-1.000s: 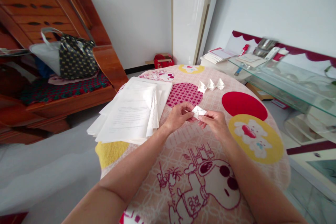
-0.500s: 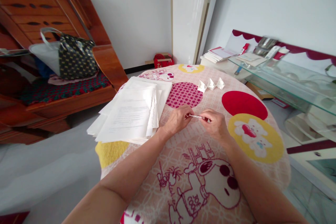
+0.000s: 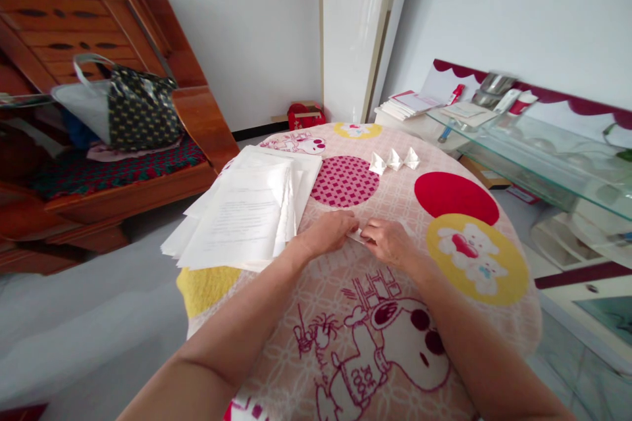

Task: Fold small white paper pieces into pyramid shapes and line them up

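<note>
A small folded piece of white paper (image 3: pixel 356 236) lies between my hands, low over the patterned tablecloth, mostly covered by fingers. My left hand (image 3: pixel 330 231) is closed on its left end, fingertips pinched together. On its right side my right hand (image 3: pixel 390 241) grips it with bent fingers. Beyond the hands, three small folded paper shapes (image 3: pixel 394 160) stand in a row on the cloth. To the left is a stack of white paper sheets (image 3: pixel 247 217), the upper ones printed, with a torn-looking right edge.
The round table has a pink tablecloth (image 3: pixel 306 316) with cartoon figures. At the right stands a glass shelf (image 3: pixel 523 151) with papers, metal bowls (image 3: pixel 496 85) and a cup. A wooden bench (image 3: pixel 207 125) with bags is at the left, a white air conditioner (image 3: pixel 353 39) behind.
Both hands have come closer together and lower, nearer the cloth. The paper between them has turned from edge-on to slanting. My right hand has shifted slightly left.
</note>
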`<state>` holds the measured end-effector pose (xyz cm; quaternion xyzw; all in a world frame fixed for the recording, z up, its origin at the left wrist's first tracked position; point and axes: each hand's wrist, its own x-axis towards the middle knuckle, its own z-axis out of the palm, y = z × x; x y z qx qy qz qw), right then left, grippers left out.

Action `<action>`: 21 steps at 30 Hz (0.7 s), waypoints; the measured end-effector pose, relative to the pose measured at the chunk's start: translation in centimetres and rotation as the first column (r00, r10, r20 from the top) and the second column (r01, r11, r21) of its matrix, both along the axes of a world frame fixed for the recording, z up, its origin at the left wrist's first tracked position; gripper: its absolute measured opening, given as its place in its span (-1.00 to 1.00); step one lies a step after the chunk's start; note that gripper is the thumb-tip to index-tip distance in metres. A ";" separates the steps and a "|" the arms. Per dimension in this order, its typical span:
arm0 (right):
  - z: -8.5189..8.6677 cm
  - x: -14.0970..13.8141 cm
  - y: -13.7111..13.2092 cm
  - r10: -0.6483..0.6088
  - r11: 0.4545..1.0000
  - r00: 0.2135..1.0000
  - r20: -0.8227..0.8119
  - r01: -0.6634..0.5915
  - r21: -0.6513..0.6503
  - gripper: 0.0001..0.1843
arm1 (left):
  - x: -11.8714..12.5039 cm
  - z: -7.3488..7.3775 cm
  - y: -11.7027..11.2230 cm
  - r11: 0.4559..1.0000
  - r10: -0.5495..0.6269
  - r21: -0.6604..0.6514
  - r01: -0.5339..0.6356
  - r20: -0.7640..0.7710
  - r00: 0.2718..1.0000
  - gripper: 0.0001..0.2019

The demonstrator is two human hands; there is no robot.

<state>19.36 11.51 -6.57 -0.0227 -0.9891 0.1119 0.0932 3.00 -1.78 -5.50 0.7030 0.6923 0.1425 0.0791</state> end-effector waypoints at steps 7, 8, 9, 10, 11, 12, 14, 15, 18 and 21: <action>0.9 0.2 0.0 0.043 0.996 0.997 0.065 -0.037 -0.082 -0.84 | 0.3 0.5 -0.4 0.999 -0.016 -0.045 0.017 0.028 0.999 -0.81; 0.9 0.2 0.0 0.044 0.995 0.997 0.066 -0.039 -0.087 -0.83 | 0.4 0.3 -0.1 0.999 0.012 -0.042 -0.010 0.036 0.999 -0.80; 0.9 0.2 -0.1 0.045 0.995 0.997 0.063 -0.039 -0.094 -0.82 | 0.5 0.1 0.1 0.999 0.033 -0.036 -0.032 0.052 0.998 -0.79; 0.9 0.2 -0.1 0.045 0.994 0.997 0.056 -0.039 -0.102 -0.81 | 0.5 -0.1 0.3 0.999 0.049 -0.026 -0.047 0.073 0.996 -0.78; 0.9 0.2 -0.2 0.045 0.994 0.998 0.049 -0.040 -0.105 -0.80 | 0.5 -0.3 0.5 0.998 0.059 -0.013 -0.058 0.096 0.994 -0.78; 0.9 0.2 -0.2 0.046 0.994 0.998 0.044 -0.041 -0.100 -0.78 | 0.4 -0.4 0.6 0.998 0.064 0.000 -0.064 0.118 0.991 -0.79; 0.9 0.2 -0.3 0.055 0.997 0.997 0.057 -0.051 -0.065 -0.77 | 0.3 -0.6 0.7 0.998 0.063 0.015 -0.066 0.149 0.987 -0.79; 0.9 0.2 -0.3 0.059 0.997 0.996 0.071 -0.056 -0.045 -0.77 | 0.2 -0.6 0.6 0.998 0.061 0.015 -0.064 0.157 0.986 -0.79; 0.9 0.1 -0.2 0.067 0.997 0.993 0.101 -0.063 -0.042 -0.75 | -0.1 -0.3 0.4 0.999 0.045 0.003 -0.046 0.182 0.982 -0.81; 0.8 0.0 -0.1 0.077 0.992 0.992 0.103 -0.065 -0.110 -0.71 | -0.3 0.0 0.2 0.999 0.034 0.000 -0.035 0.238 0.971 -0.88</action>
